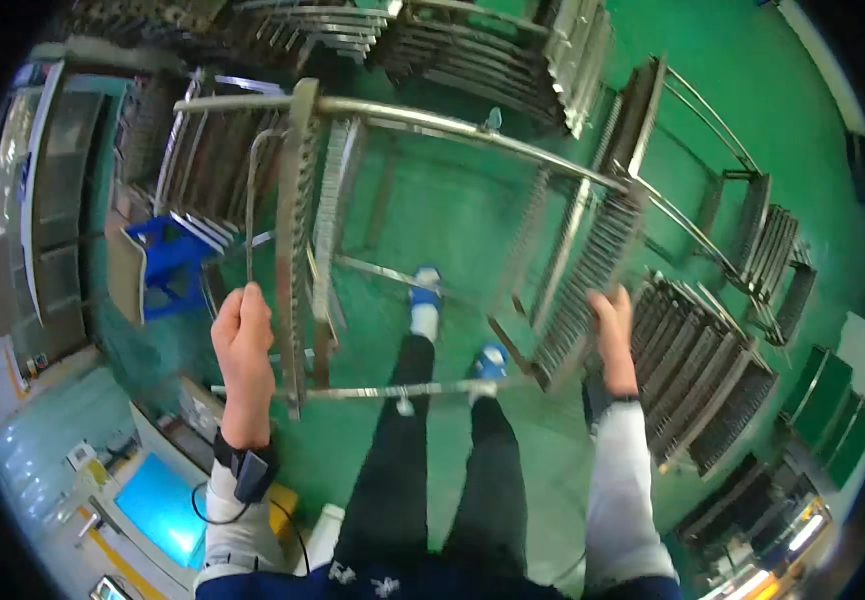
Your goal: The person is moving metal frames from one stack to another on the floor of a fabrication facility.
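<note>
A metal rack (296, 230) with slotted, comb-like side rails and silvery crossbars spans the space before my legs. My left hand (243, 345) is closed around a bent rod handle (252, 205) on the rack's left side. At the opposite side my right hand (614, 335) is closed at the slotted right rail (593, 262); the part inside its fingers is mostly hidden. Between the rails I see through to the green floor (443, 215) and my blue-and-white shoes (491, 360). No separate pieces show in the rack's slots.
More slotted racks stand close on the right (698, 375) and along the back (473, 60). A blue plastic stool (168, 260) is at the left, near a shelved cabinet (63, 200). At the lower left lies a bright blue sheet (161, 510). Green panels (833, 410) stand far right.
</note>
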`<state>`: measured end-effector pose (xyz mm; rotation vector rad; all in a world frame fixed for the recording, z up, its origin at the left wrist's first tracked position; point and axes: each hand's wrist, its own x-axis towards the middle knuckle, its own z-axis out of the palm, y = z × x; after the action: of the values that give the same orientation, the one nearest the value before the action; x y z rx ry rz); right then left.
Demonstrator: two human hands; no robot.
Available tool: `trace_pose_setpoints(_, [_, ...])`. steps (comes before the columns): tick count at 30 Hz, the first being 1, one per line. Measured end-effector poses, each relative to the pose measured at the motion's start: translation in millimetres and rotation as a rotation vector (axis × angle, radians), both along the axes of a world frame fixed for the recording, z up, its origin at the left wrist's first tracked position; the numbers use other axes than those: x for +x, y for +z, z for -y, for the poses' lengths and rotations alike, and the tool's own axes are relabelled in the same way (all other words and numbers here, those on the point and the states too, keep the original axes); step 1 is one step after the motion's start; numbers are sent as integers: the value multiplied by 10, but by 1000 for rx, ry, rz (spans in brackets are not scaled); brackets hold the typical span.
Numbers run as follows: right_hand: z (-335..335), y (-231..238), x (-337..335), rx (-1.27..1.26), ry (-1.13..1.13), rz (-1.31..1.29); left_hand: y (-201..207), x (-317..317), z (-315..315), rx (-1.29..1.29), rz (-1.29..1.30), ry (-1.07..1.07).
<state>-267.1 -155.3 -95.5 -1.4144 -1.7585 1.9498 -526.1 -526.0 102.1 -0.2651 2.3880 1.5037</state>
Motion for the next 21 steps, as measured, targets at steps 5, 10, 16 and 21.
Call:
trace_pose_setpoints(5, [232,119,307,-49,41,4,65,717,279,33,-37,97])
trace_pose_setpoints(10, [120,240,583,62,195,176,-172,1448,645,94,79,217])
trace_pose_setpoints(16, [544,-76,979,199,433,253,-758,2463,1591,-94,203,341])
trace_pose_setpoints(21, [1010,-450,1001,260,595,346,-1277,3298,2340,-34,391,545])
